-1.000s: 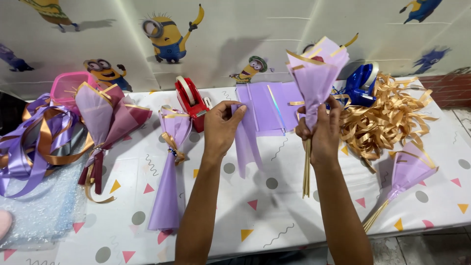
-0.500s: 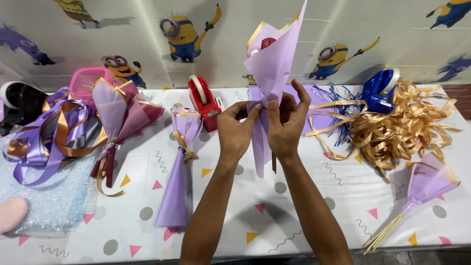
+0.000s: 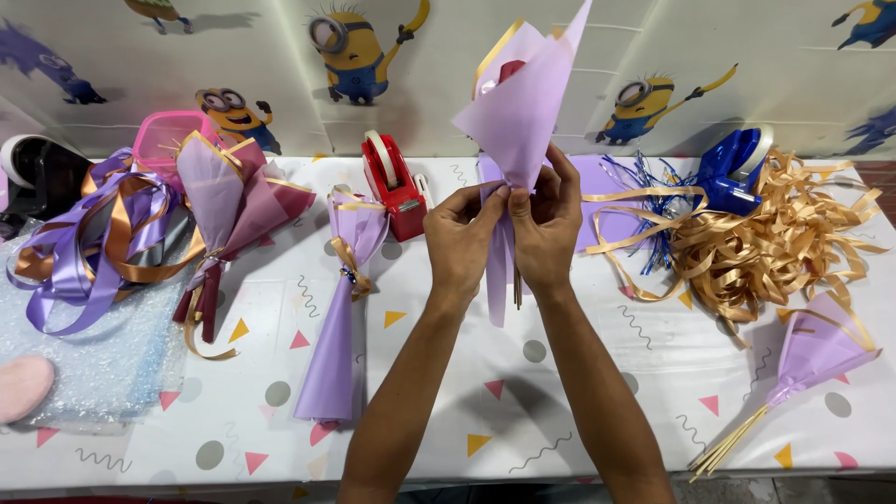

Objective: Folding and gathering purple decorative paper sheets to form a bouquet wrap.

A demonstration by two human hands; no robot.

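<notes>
Your left hand point(image 3: 464, 241) and right hand point(image 3: 546, 233) pinch the lilac cone point(image 3: 519, 112) tight at its neck; the red dispenser point(image 3: 395, 185) sits just left of your grip.

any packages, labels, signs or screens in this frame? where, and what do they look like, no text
No screens, signs or printed labels that I can make out.
Lilac paper cone wrap: upright at centre, pinched at its neck by left hand and right hand.
Finished lilac wrap: flat on the table, gold ribbon tie.
Lilac wrap with sticks: far right, lying flat.
Bubble wrap sheet: left edge, clear.
</notes>
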